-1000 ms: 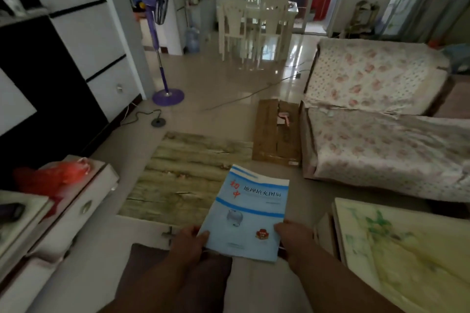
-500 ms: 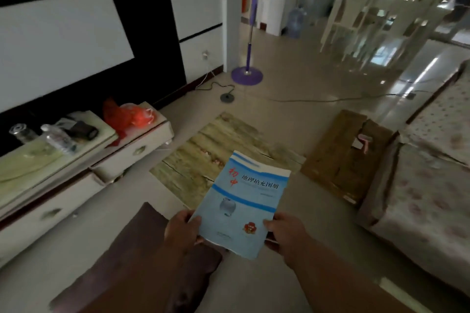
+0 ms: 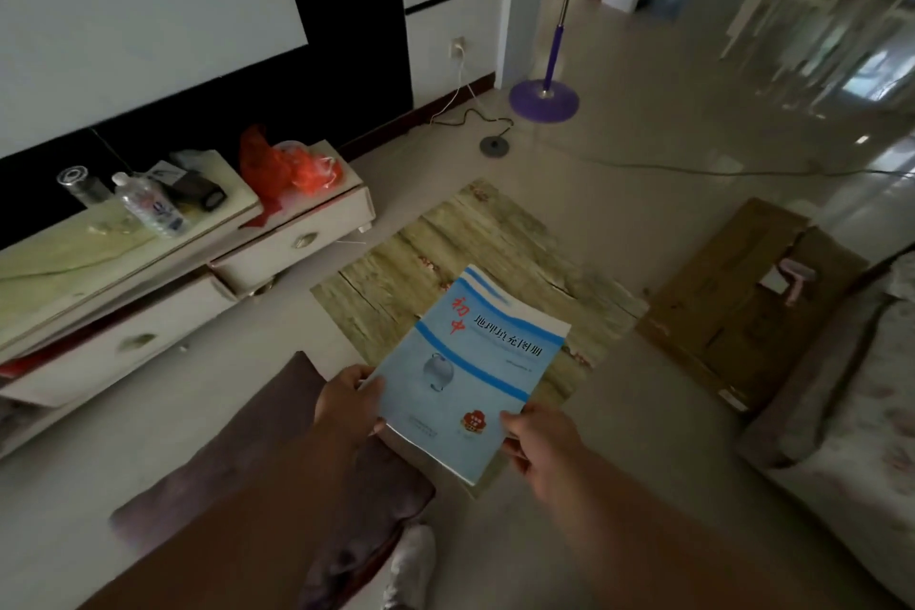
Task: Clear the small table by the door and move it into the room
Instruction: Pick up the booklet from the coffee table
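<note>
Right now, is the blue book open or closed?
Closed: the blue book shows its front cover, gripped by the left hand and right hand.

Glossy paper cover on the blue booklet, catching a soft sheen. Under it, a mat printed like rough, cracked wood. The tiled floor shines mirror-smooth. Matt brown cardboard lies flat. Clear plastic bottle, crinkly red plastic bag, floral cloth on the sofa.
</note>
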